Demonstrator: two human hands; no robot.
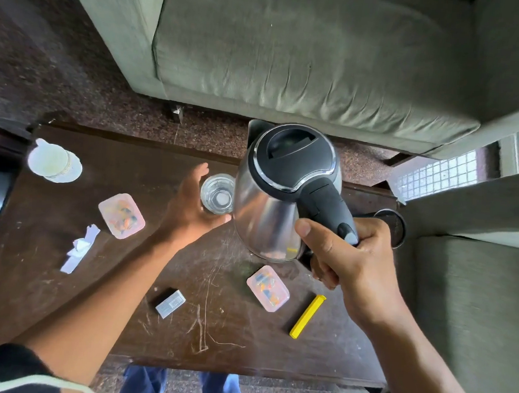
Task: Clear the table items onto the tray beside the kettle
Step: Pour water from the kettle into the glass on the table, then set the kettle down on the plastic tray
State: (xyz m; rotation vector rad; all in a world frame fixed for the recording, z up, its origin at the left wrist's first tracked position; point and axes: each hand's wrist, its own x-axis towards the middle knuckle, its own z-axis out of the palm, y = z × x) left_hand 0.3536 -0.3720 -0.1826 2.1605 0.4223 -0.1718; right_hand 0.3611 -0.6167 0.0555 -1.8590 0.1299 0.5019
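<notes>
A: Two hands are over the dark scratched wooden surface (217, 340). The right hand (349, 258) has its grip wrapped tight on the black handle of the shiny steel kettle with a black lid (286, 186), and the kettle hangs tilted above the far middle of the surface.

B: And the left hand (189, 210)?

A: Its grip is wide, with fingers spread and curved beside the clear round drinking glass (218, 198). Whether the fingers touch the glass cannot be told. The glass stands upright, just left of the kettle.

B: What else lies there?

A: One pink lidded plastic box with colourful bits inside (121, 216) sits left of the left hand. A second pink box of the same kind (267, 288) lies near the front, just under the kettle in the view. A yellow plastic clip stick (307, 316) lies to that box's right. A small grey and black matchbox-like box (170, 303) sits near the front middle, and crumpled white paper (79, 249) lies toward the left. A white plastic jug (53, 163) stands in the far left corner.
</notes>
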